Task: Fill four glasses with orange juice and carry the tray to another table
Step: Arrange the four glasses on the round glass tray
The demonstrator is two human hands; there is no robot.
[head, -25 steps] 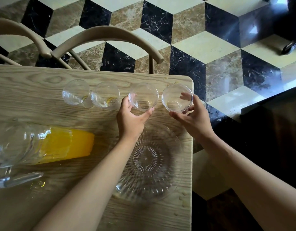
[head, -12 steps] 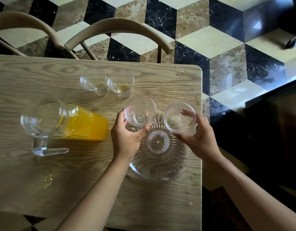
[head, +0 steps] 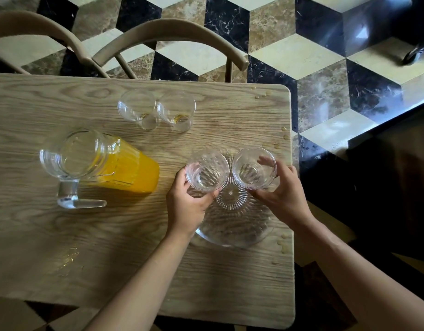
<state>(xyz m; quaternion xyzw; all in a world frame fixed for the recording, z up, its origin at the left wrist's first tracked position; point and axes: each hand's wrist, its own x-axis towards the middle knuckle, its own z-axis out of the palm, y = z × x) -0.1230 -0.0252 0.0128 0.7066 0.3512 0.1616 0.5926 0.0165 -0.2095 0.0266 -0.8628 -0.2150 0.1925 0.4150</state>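
Observation:
My left hand grips an empty clear glass over the far part of the round ribbed glass tray. My right hand grips a second empty glass right beside it, also over the tray. Whether the two glasses rest on the tray I cannot tell. Two more clear glasses stand side by side farther back on the wooden table. A glass pitcher holding orange juice stands to the left, its handle toward me.
Two wooden chairs are tucked in at the table's far edge. Small drops of liquid dot the table near its right edge. Right of the table are a patterned marble floor and dark dark furniture.
Both hands carried their glasses from the back row toward me and over the tray. The other two glasses and the pitcher stayed put.

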